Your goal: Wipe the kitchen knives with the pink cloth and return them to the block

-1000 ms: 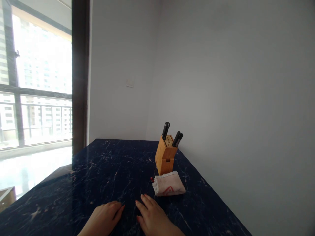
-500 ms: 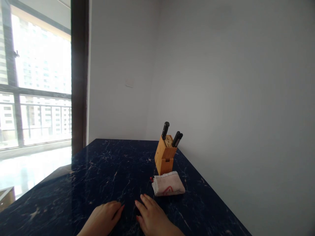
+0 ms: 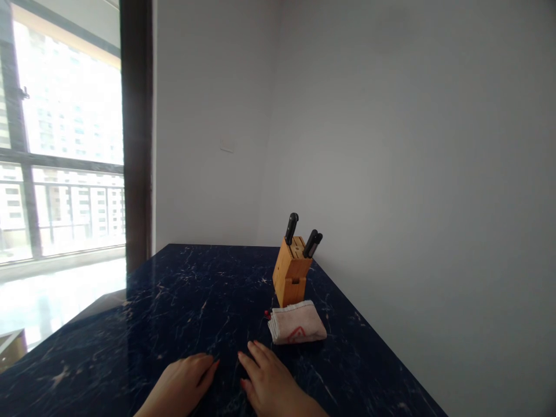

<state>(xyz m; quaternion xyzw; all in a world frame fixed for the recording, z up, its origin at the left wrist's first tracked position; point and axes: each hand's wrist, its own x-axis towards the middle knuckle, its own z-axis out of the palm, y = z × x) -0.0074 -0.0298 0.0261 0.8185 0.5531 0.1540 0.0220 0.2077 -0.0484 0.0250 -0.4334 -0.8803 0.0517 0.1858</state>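
My left hand (image 3: 186,382) rests on the dark blue marbled tabletop (image 3: 204,324), its fingers loosely bent and the thumb a little apart; nothing shows in it. To its right lies my right hand (image 3: 271,379), palm down with fingers apart, holding nothing. Just beyond the right hand is a folded pale pink towel (image 3: 299,323) with a red mark on its front. Behind the towel stands a wooden knife block (image 3: 290,275), with several black-handled knives (image 3: 292,229) in its top. A small red object (image 3: 266,314) shows at the towel's left side, too small to make out.
A grey-white wall (image 3: 412,202) runs along the table's right side and meets another wall at the back. Left of the table are a dark door frame (image 3: 136,133) and a large bright window (image 3: 69,110). A box-like edge (image 3: 12,347) shows at the lower left.
The view has shifted very slightly. Both hands, the towel and the knife block stay in place.
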